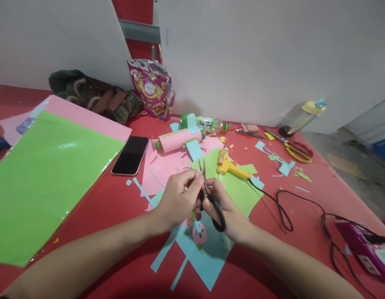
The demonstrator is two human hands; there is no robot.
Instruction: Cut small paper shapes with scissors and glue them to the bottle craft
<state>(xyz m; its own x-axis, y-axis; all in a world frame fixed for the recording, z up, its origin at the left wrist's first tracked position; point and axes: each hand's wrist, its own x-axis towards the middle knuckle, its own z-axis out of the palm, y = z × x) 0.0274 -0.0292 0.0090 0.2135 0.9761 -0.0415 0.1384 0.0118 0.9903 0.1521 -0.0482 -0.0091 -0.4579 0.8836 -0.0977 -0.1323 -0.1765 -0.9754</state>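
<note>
My right hand [225, 207] grips a pair of black-handled scissors [217, 214], blades pointing up and away from me, slightly apart. Close against the blades, my left hand [181, 193] is closed in a pinch. A tiny pale bit shows at its fingertips, too small to name. Below both hands lie a round pink paper piece [199, 234] with a blue bit on it and a blue paper sheet [207, 265] with cut strips. Just beyond them, a yellow glue gun [234, 168] rests on green paper [242, 195].
A pink paper-wrapped roll [176, 140] and a green bottle [207, 123] lie at the back. To the left are a phone [130, 155] and large green sheets [55, 178]. Yellow-and-red-handled scissors [296, 151] lie right. The glue gun's cord [304, 195] runs to a purple power strip [363, 249].
</note>
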